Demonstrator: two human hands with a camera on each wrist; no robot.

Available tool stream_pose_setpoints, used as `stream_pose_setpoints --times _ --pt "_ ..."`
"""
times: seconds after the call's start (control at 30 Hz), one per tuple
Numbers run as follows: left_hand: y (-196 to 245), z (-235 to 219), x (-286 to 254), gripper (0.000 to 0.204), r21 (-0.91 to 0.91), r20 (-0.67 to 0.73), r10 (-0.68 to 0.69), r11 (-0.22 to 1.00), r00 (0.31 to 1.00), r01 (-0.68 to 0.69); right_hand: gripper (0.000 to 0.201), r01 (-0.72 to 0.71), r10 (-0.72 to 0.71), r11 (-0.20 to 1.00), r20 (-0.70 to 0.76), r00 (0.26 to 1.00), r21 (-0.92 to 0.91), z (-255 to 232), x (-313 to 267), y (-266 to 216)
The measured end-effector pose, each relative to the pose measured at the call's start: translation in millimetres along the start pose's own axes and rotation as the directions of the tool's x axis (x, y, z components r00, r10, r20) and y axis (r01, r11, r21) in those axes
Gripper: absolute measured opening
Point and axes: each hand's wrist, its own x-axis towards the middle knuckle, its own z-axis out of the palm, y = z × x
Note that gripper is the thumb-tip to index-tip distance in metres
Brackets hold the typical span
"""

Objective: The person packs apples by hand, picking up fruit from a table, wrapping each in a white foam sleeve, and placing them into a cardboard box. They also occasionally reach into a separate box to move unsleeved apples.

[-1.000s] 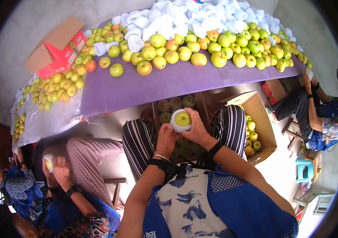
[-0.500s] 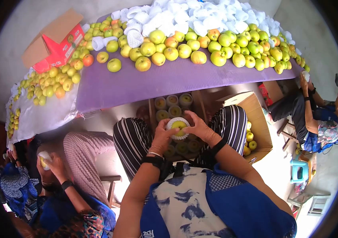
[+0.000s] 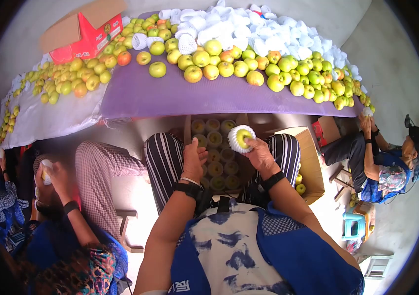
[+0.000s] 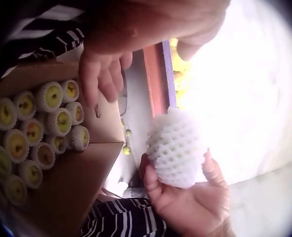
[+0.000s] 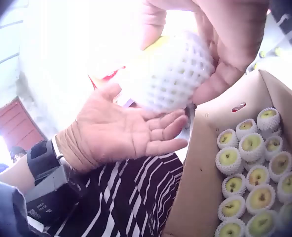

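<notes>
A yellow-green apple in a white foam net (image 3: pixel 242 138) is gripped by the right hand (image 3: pixel 261 156) above the right knee. In the left wrist view the right hand (image 4: pixel 193 205) curls its fingers and thumb round the netted apple (image 4: pixel 175 148). The left hand (image 3: pixel 194 161) is apart from that apple, palm up with fingers loosely extended, as the right wrist view also shows for the left hand (image 5: pixel 128 131). Between the knees stands a cardboard box (image 5: pixel 198 163) holding rows of netted apples (image 5: pixel 251 148), stem ends up.
A purple-covered table (image 3: pixel 170 98) bears loose apples (image 3: pixel 276 82) and a heap of white foam nets (image 3: pixel 268 34). A red carton (image 3: pixel 89 42) stands at its left. Right of the knees is a cardboard box (image 3: pixel 312 169) with apples. Other people sit at both sides.
The left hand has let go of the netted apple and moved left. The right hand has carried the apple rightward and tilted it. The head view has shifted, showing more of the box between the knees.
</notes>
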Motion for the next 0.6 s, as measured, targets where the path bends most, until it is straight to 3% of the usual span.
stream_pose_setpoints --times 0.1,0.37,0.4,0.5,0.57,0.6 --pt "-3.3 -3.8 6.7 0.044 -0.041 -0.033 -0.001 0.999 0.999 -0.001 0.036 -0.007 0.026 0.995 -0.199 0.98 0.095 -10.0 13.8 2.8" --pt "-5.4 -13.4 10.1 0.037 -0.048 -0.036 -0.018 0.999 0.999 0.016 0.04 -0.07 0.137 0.975 -0.321 0.937 0.212 -36.8 78.7 66.8" --pt "-4.5 -13.9 10.5 0.036 -0.058 -0.031 -0.028 0.998 0.999 0.026 0.042 0.036 -0.147 0.912 -0.243 0.959 -0.41 -46.5 78.9 78.7" --pt "-6.0 -16.3 13.6 0.032 -0.086 -0.026 -0.054 0.995 0.998 0.052 0.052 0.14 -0.325 0.521 -0.044 0.945 -0.842 -62.7 91.8 102.0" --pt "-5.1 -13.6 16.3 0.029 -0.103 -0.021 -0.064 0.993 0.998 0.061 0.052 -0.152 -0.162 0.088 -0.165 0.973 -0.984 -61.8 100.4 108.2" --pt "-3.7 -9.5 15.7 0.031 -0.086 -0.019 -0.067 0.994 0.998 0.065 0.052 -0.16 -0.158 0.093 -0.173 0.972 -0.983 -72.4 105.3 119.6"
